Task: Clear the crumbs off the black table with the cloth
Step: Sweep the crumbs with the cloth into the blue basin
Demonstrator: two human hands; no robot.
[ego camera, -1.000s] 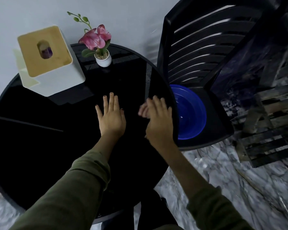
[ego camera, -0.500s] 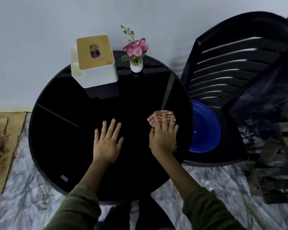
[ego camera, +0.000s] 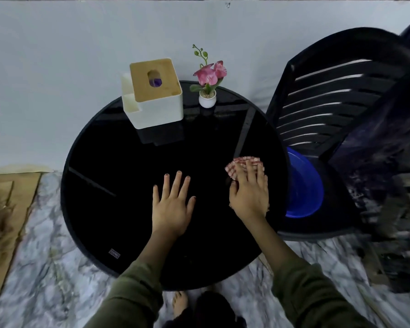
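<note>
The round black table fills the middle of the view. A red-and-white checked cloth lies on its right side near the rim. My right hand presses flat on the cloth, fingers pointing away from me, covering most of it. My left hand rests flat on the bare tabletop to the left, fingers spread, holding nothing. No crumbs are visible on the dark glossy surface.
A white tissue box with a wooden lid and a small potted pink flower stand at the table's far edge by the wall. A blue basin sits on a black plastic chair right of the table.
The view has pulled back and up, showing the whole table. My right hand now lies flat on the cloth near the right rim; my left hand stays on the tabletop with fingers spread wider.
</note>
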